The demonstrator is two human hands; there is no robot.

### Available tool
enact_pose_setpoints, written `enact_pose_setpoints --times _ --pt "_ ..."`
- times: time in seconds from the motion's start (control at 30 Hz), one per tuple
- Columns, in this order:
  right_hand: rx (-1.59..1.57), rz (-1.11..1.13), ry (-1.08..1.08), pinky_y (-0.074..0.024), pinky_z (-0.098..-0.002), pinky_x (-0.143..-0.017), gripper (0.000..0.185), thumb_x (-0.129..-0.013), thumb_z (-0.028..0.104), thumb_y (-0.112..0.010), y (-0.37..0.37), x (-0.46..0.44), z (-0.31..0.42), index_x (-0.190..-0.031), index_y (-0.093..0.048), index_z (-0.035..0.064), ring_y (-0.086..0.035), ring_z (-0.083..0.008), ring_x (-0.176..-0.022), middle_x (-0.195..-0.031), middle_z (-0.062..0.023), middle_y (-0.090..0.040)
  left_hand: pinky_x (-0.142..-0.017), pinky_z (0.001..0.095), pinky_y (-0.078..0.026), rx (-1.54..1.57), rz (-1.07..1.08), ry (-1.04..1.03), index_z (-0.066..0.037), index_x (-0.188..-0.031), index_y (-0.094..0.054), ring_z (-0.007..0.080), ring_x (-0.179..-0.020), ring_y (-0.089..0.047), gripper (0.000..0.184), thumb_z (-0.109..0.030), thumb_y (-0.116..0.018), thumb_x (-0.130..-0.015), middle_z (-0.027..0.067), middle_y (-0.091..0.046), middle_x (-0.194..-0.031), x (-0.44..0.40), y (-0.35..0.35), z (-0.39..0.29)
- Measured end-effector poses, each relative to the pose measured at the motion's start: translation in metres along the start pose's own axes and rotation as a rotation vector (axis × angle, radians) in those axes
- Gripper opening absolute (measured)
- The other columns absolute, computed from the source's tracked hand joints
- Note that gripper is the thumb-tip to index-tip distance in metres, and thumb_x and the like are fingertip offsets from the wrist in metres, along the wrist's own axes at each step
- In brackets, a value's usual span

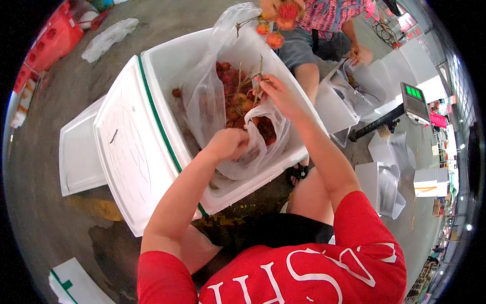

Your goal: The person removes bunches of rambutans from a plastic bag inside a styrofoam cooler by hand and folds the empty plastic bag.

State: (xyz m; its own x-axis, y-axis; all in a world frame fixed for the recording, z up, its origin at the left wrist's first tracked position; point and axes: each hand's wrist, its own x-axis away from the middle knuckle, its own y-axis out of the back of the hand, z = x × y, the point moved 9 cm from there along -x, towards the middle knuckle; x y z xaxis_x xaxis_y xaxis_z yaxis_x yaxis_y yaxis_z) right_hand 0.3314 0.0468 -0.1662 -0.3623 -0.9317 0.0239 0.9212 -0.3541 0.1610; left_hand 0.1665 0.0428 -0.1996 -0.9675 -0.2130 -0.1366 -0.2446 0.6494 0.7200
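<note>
A large white foam box (172, 55) stands open in front of me. Inside it, a clear plastic bag (205, 99) holds red rambutans (238, 104) on brown stems. My left hand (229, 143) is closed on the near edge of the bag, its fingertips partly hidden. Over the fruit, my right hand (278, 95) pinches a rambutan stem (257, 91). At the top of the view, another person's hand (271, 7) holds a cluster of orange-red rambutans (275, 39) above the box's far rim.
The box's white lid (129, 147) leans at its left side, with another white panel (81, 147) behind it. A seated person (329, 23) is across from me. To the right stand a digital scale (415, 101) and several white foam boxes (336, 109). Red crates (53, 38) are far left.
</note>
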Motion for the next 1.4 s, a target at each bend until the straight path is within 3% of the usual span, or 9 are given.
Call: enact_pose_setpoints --times 0.13,0.27,0.33,0.57,0.87,0.93,1.13,1.27,1.4 --pt "-0.070 -0.031 -0.111 -0.0468 -0.0244 -0.074 0.023 -0.100 0.018 -0.048 0.009 0.000 -0.021 -0.121 -0.053 0.0113 -0.054 -0.0081 -0.077 -0.098 -0.0028 -0.064 -0.069 0.0460 -0.047 0.170 0.650 0.131 -0.001 -0.086 -0.066 0.0398 -0.077 -0.062 0.022 -0.020 -0.062 -0.075 0.0181 -0.066 -0.075 0.026 -0.070 0.005" --pt "-0.063 -0.061 -0.103 -0.0467 -0.0237 -0.069 0.024 -0.098 0.018 -0.051 0.018 0.005 -0.021 -0.121 -0.054 0.0118 -0.052 -0.0073 -0.073 -0.096 -0.0024 -0.064 -0.071 0.0449 -0.049 0.097 0.801 0.176 -0.002 -0.087 -0.069 0.0370 -0.079 -0.064 0.021 -0.019 -0.060 -0.077 0.0172 -0.068 -0.083 0.028 -0.074 0.010" --pt "-0.075 -0.056 -0.099 -0.0463 -0.0238 -0.066 0.025 -0.097 0.017 -0.053 0.017 0.006 -0.014 -0.121 -0.055 0.0098 -0.052 -0.0078 -0.071 -0.093 -0.0032 -0.064 -0.073 0.0451 -0.050 -0.237 0.531 0.160 -0.005 -0.091 -0.070 0.0361 -0.081 -0.065 0.022 -0.018 -0.057 -0.079 0.0174 -0.068 -0.088 0.017 -0.067 0.030" --pt "-0.079 0.013 -0.008 -0.0443 -0.0204 -0.068 0.022 -0.098 0.024 -0.053 0.017 0.004 0.040 -0.113 -0.057 0.0075 -0.052 -0.0061 -0.069 -0.098 -0.0036 -0.066 -0.074 0.0465 -0.051 -0.283 0.111 0.318 -0.010 -0.096 -0.068 0.0374 -0.084 -0.064 0.021 -0.016 -0.053 -0.082 0.0175 -0.068 -0.089 0.007 -0.014 0.042" --pt "-0.287 -0.175 0.123 -0.0378 -0.0169 -0.058 0.021 -0.097 0.026 -0.055 0.016 0.021 0.094 -0.097 -0.063 0.0059 -0.050 -0.0025 -0.063 -0.081 -0.0030 -0.067 -0.070 0.0385 -0.051 0.313 -0.461 0.433 -0.011 -0.105 -0.067 0.0320 -0.072 -0.063 0.022 -0.017 -0.062 -0.084 0.0125 -0.067 -0.080 0.001 0.035 0.058" --pt "-0.419 -0.191 0.076 -0.0368 -0.0170 -0.057 0.022 -0.097 0.026 -0.055 0.009 0.027 0.088 -0.096 -0.064 0.0058 -0.050 -0.0025 -0.062 -0.080 -0.0027 -0.066 -0.072 0.0342 -0.050 0.396 -0.694 0.117 -0.009 -0.116 -0.061 0.0260 -0.070 -0.062 0.030 -0.014 -0.062 -0.086 0.0103 -0.067 -0.088 -0.002 0.069 0.028" --pt "-0.155 0.015 -0.014 -0.0349 -0.0182 -0.055 0.023 -0.093 0.030 -0.060 -0.023 0.029 0.088 -0.086 -0.064 0.0086 -0.048 -0.0029 -0.059 -0.071 0.0027 -0.060 -0.074 0.0305 -0.049 0.660 -0.446 0.337 -0.006 -0.127 -0.052 0.0121 -0.081 -0.060 0.035 -0.014 -0.055 -0.094 0.0077 -0.062 -0.114 -0.012 0.086 0.017" --pt "-0.386 0.011 -0.035 -0.0344 -0.0179 -0.055 0.023 -0.094 0.031 -0.060 -0.020 0.035 0.094 -0.083 -0.062 0.0100 -0.049 -0.0022 -0.060 -0.068 0.0048 -0.058 -0.076 0.0265 -0.048 0.676 -0.533 0.212 -0.003 -0.122 -0.057 0.0095 -0.085 -0.058 0.029 -0.015 -0.053 -0.096 0.0052 -0.063 -0.109 -0.014 0.105 -0.005" --pt "-0.339 -0.017 0.045 -0.0332 -0.0175 -0.055 0.021 -0.094 0.031 -0.059 -0.011 0.040 0.110 -0.086 -0.061 0.0113 -0.048 -0.0017 -0.059 -0.068 0.0057 -0.057 -0.072 0.0221 -0.044 0.721 -0.472 0.365 -0.003 -0.121 -0.059 0.0076 -0.082 -0.056 0.029 -0.020 -0.054 -0.097 0.0013 -0.064 -0.100 -0.014 0.089 -0.012"
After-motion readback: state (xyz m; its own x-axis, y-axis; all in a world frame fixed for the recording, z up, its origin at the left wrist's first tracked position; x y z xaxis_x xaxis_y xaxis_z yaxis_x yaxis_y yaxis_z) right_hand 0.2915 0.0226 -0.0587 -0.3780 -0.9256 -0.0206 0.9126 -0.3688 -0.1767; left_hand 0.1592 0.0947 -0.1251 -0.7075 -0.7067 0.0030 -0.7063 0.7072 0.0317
